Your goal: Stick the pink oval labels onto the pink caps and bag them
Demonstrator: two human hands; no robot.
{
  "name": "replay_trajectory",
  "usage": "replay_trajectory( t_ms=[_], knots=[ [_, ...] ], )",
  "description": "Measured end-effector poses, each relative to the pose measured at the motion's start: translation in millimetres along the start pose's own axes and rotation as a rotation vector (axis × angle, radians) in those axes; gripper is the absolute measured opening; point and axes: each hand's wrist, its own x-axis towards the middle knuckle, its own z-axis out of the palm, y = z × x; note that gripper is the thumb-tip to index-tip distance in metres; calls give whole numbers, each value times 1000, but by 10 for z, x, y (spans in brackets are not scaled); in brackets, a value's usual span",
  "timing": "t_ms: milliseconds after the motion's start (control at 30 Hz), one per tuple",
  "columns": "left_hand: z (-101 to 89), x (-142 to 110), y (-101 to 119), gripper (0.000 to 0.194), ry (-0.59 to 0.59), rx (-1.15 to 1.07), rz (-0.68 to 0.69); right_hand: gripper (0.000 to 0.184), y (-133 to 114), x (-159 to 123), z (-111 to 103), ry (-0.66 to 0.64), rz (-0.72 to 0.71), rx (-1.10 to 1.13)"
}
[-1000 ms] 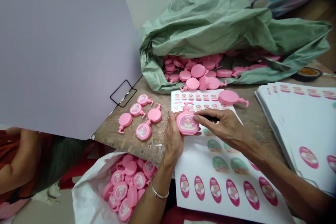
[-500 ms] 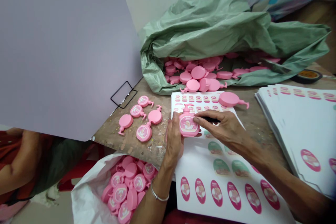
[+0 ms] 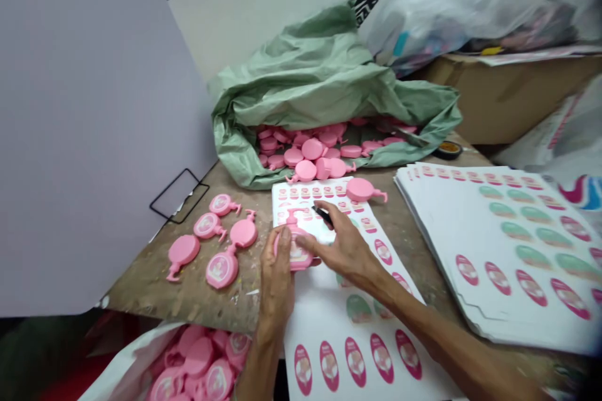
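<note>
The left hand [image 3: 276, 272] grasps a pink pump bottle [image 3: 300, 255] above the sticker sheet [image 3: 310, 319], its label facing the camera and its pump head upward. The right hand [image 3: 350, 250] lays its thumb on the label while gripping a slim black tool [image 3: 323, 216], whose exact kind is too small to tell. The likeliest trouble is a crease, bubble or lifted edge in that label, caused by uneven thumb pressure on the small face; whether one is there already cannot be told, since fingers cover part of it. The tool's tip points away from the bottle, but a turn of the wrist could bring it against the plastic or down onto the printed stickers. The bottle's smooth rounded body could also twist if the left fingers loosen. On the table [image 3: 188, 294], a labelled bottle [image 3: 221, 270] lies near the front edge, beside the left forearm, so a sideways sweep could knock it towards the white bag [image 3: 129, 363] below.
</note>
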Motion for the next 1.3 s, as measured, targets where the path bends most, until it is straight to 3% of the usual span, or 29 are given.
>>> replay_trajectory(
  t_ms=[67,133,233,333,400,467,533,600,667,700,767,833,933,1100,1300],
  knots=[
    [-177,96,18,46,107,204,116,60,238,133,-178,84,66,-50],
    [-423,241,62,40,269,472,246,55,534,304,-454,95,115,-236],
    [-744,438,172,32,493,776,436,50,933,535,-833,-32,286,-616],
    [-779,480,299,35,646,975,674,36,1114,628,-1006,-190,335,-692],
    [-625,418,361,32,610,954,769,32,1079,605,-1022,-185,281,-672],
    [-394,329,391,23,381,762,715,29,929,532,-998,-156,99,-658],
    [-166,244,383,29,82,560,472,24,695,430,-953,-196,-193,-604],
    [-5,165,343,41,-256,415,191,18,434,313,-892,-346,-444,-493],
    [59,88,276,37,-526,350,-7,18,224,208,-811,-503,-534,-359],
    [53,53,236,31,-598,325,-71,19,159,171,-760,-547,-520,-286],
    [-20,8,153,25,-588,224,-169,32,120,142,-625,-581,-411,-125],
    [-148,8,90,24,-439,20,-233,39,166,165,-431,-521,-232,-5],
    [-346,71,74,34,-209,-257,-270,25,256,224,-52,-362,-69,-63],
    [-455,147,109,50,-121,-307,-264,17,297,222,445,-205,-180,-350],
    [-409,249,-57,44,-84,-133,-80,21,421,174,541,-132,-187,-409]
  ],
)
